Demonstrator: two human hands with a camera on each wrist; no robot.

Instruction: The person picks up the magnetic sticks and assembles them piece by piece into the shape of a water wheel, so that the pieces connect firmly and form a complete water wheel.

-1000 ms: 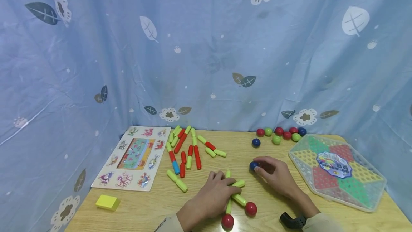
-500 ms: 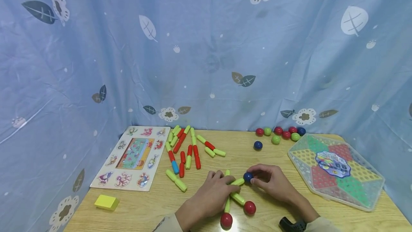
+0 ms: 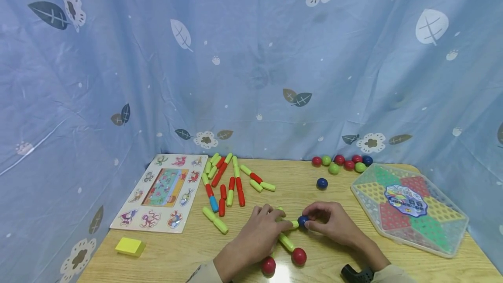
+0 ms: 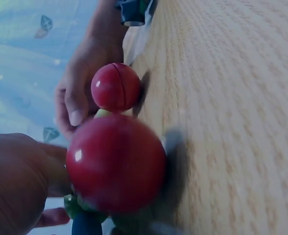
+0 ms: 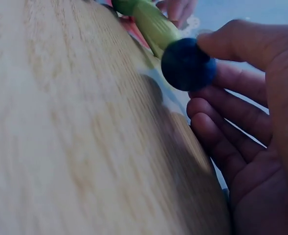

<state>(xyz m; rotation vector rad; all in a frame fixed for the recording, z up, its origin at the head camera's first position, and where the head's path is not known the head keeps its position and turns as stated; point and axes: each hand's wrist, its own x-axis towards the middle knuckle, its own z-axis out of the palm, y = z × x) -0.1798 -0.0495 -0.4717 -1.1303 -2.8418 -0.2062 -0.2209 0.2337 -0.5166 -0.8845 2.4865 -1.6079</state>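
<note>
My right hand [image 3: 334,226] pinches a dark blue ball [image 3: 303,222] between thumb and fingers. In the right wrist view the ball [image 5: 185,66] sits right at the end of a yellow-green stick [image 5: 156,27]. My left hand [image 3: 257,236] grips the yellow-green sticks where they meet, its fingers covering most of the joint. One stick [image 3: 286,242] runs toward me to a red ball [image 3: 299,257]. A second red ball [image 3: 269,266] lies beside it, its stick mostly hidden by the hand. Up close in the left wrist view, both red balls [image 4: 115,164] are beside the left hand.
Another blue ball [image 3: 322,183] lies beyond the right hand. Red, green and blue balls [image 3: 339,160] line the back edge. Yellow-green and red sticks [image 3: 222,171] lie left of centre. Around them are a picture puzzle board [image 3: 165,193], a yellow block [image 3: 130,246] and a clear game box [image 3: 408,208].
My right hand has brought the blue ball left to the stick's end. The joined sticks and red balls have shifted slightly left. The loose blue ball has rolled right and nearer.
</note>
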